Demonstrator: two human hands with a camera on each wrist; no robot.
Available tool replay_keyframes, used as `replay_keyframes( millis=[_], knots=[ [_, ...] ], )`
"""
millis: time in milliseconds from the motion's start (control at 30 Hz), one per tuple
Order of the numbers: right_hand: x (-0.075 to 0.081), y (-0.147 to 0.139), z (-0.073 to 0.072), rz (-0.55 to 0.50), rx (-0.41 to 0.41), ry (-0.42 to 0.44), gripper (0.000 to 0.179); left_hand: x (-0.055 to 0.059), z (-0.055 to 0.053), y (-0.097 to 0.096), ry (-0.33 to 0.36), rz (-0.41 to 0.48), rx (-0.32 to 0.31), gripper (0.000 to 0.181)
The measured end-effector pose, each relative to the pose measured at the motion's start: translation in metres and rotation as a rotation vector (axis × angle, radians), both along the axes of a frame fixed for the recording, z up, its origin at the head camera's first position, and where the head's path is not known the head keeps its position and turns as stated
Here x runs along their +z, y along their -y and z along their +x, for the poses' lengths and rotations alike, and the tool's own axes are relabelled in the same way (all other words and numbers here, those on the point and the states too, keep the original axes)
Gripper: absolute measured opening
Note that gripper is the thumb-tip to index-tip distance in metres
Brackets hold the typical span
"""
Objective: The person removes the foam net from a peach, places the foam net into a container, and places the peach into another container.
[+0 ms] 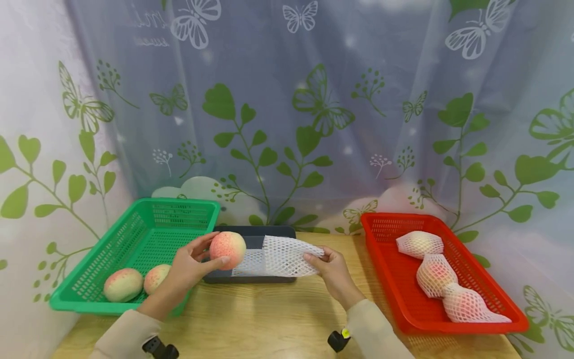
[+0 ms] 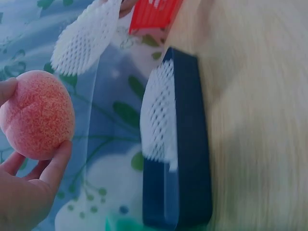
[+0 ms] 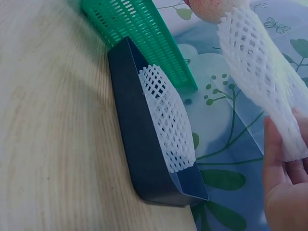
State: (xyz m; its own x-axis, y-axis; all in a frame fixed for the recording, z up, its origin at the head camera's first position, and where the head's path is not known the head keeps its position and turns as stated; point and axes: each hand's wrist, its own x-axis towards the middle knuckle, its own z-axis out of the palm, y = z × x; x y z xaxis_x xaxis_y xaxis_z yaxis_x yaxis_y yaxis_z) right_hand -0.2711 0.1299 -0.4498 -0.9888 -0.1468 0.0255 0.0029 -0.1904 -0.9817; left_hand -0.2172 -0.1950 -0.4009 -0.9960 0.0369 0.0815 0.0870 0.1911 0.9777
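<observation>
My left hand (image 1: 192, 264) grips a pink and cream peach (image 1: 227, 251) between thumb and fingers, above the left part of a dark grey tray (image 1: 251, 280). To its right, my right hand (image 1: 333, 271) pinches one end of a white foam net sleeve (image 1: 289, 257). The sleeve's wide end points toward the peach, and the left wrist view shows a gap between the peach and the held sleeve (image 2: 85, 41). More white foam netting (image 3: 168, 118) lies in the tray below both hands.
A green basket (image 1: 73, 294) at left holds two bare peaches (image 1: 123, 285). In the red basket (image 1: 385, 279) at right lie several net-wrapped peaches (image 1: 437, 275). A patterned curtain (image 1: 278, 124) hangs behind the wooden table (image 1: 251, 319).
</observation>
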Motion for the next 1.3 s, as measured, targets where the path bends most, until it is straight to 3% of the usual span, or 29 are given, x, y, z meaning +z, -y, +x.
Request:
replay_keyframes(
  millis=[333,633,800,1100,1300],
  knots=[
    [0.013,0.014,-0.019,0.033,-0.041,-0.038,0.034,0.025,-0.012,0.048,0.025,-0.102,0.049,0.080],
    [0.026,0.032,-0.039,0.066,-0.073,-0.073,0.023,0.041,-0.034,0.088,0.016,-0.325,0.161,0.086],
    [0.029,0.042,-0.047,0.090,-0.109,-0.064,0.026,0.039,-0.049,0.099,0.050,-0.404,0.215,0.090],
    [0.022,0.058,-0.059,0.134,-0.158,-0.081,0.029,0.025,-0.069,0.113,0.103,-0.504,0.149,0.087],
    [0.018,0.069,-0.064,0.117,-0.278,-0.064,0.027,0.014,-0.077,0.118,0.114,-0.587,0.158,0.083]
  ],
)
